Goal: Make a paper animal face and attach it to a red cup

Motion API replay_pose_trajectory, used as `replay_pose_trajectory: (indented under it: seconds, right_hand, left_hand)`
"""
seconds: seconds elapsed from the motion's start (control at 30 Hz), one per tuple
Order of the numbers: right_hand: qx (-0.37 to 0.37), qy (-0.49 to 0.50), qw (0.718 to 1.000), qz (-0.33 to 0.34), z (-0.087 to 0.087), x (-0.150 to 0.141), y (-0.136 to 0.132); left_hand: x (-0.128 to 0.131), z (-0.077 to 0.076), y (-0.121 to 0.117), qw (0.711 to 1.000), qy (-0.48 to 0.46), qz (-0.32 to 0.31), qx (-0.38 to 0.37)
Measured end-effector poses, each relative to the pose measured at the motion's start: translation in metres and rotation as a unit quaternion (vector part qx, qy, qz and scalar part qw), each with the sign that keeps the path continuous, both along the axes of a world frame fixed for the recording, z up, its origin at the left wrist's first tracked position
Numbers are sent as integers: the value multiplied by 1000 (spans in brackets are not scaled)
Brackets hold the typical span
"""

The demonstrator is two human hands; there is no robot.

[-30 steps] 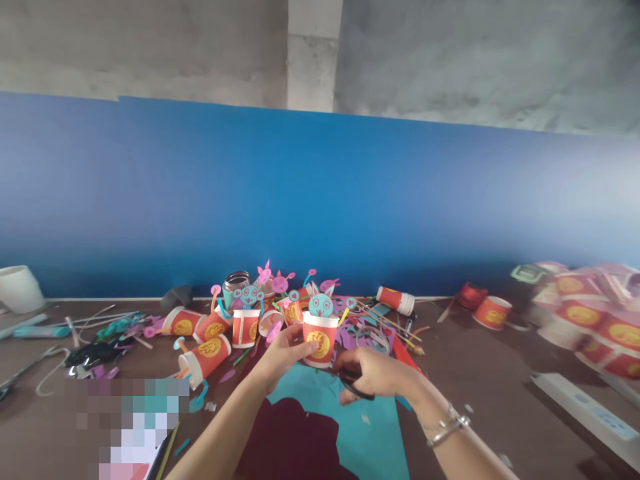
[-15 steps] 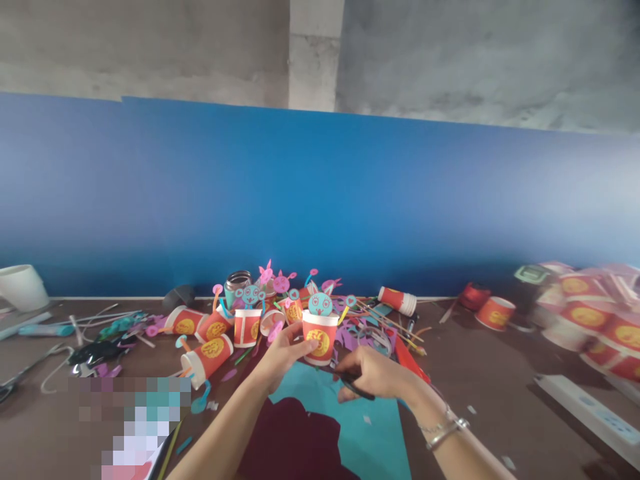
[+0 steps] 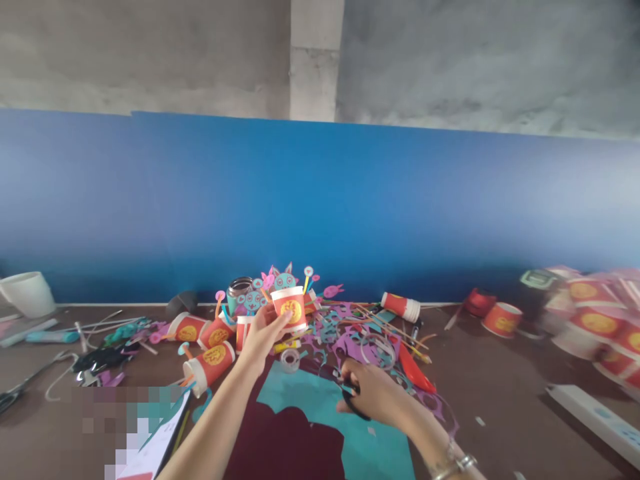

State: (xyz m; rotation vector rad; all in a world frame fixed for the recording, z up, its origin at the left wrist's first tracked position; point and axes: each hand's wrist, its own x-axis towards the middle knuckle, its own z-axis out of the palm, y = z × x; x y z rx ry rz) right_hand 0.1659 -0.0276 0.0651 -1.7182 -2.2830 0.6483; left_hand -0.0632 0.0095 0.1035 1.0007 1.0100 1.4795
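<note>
My left hand (image 3: 263, 333) grips a red paper cup (image 3: 290, 308) with a gold emblem and a teal paper animal head sticking out of its top, held above a heap of similar decorated cups (image 3: 215, 330). My right hand (image 3: 373, 397) is closed on black-handled scissors (image 3: 350, 393), resting low over a teal paper sheet (image 3: 310, 407) that lies partly under a dark maroon sheet (image 3: 285, 443). A roll of clear tape (image 3: 290, 360) lies just in front of the left hand.
Purple paper offcuts (image 3: 370, 347), sticks and a fallen red cup (image 3: 400, 307) lie behind the right hand. More red cups (image 3: 595, 323) crowd the right side. A white bucket (image 3: 27, 293) and another pair of scissors (image 3: 20, 387) are at the left. A blue wall (image 3: 320, 200) backs the table.
My left hand has lifted the cup up and carried it left, farther back over the heap. My right hand with the scissors has stayed low and drawn slightly nearer.
</note>
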Motion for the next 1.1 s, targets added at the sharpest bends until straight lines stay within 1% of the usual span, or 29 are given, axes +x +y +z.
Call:
replay_pose_trajectory:
  seconds: [0.03,0.07,0.13,0.2,0.23,0.27,0.3,0.43,0.47,0.53,0.67,0.77,0.87,0.97,1.03,1.1]
  right_hand:
    - [12,3,1000,-13,-4,-1,0]
    - [25,9,999,-23,-9,-2,0]
    - [40,18,998,-36,-17,-3,2]
    - [47,14,998,-39,-23,-4,4]
    - [48,8,998,-40,-25,-4,4]
    - [52,2,998,-39,-27,-4,5]
    - [59,-2,997,-39,-29,-3,5]
    - [103,-21,994,-33,-35,-2,2]
    - [106,-28,993,-34,-36,-2,1]
    - [90,-44,994,-42,-37,-1,0]
    - [38,-67,996,-53,-39,0,4]
    - [18,-61,997,-46,-39,2,6]
    - [20,-31,999,-27,-39,3,3]
    - [21,25,999,-12,-39,3,0]
    - [15,78,997,-25,-39,6,5]
    - [26,146,986,-77,-38,16,16]
  left_hand:
    - [-3,7,3,1000,12,10,3]
    - [-6,15,6,1000,17,6,17]
    - [-10,26,15,997,23,18,69]
    - [-11,29,30,994,44,35,95]
    - [-11,26,39,992,72,44,92]
    - [-10,22,48,987,128,59,74]
    - [-9,16,58,972,212,82,55]
    - [-7,-7,88,935,329,133,17]
    - [-7,-10,92,923,358,143,10]
    - [-7,-13,97,897,412,160,0]
    - [-9,-11,98,850,493,185,-3]
    - [-9,-11,94,824,532,194,6]
    - [-8,-11,90,809,551,203,19]
    - [-3,-7,79,807,549,215,45]
    - [4,-2,63,809,538,222,88]
    - [15,0,38,810,485,222,245]
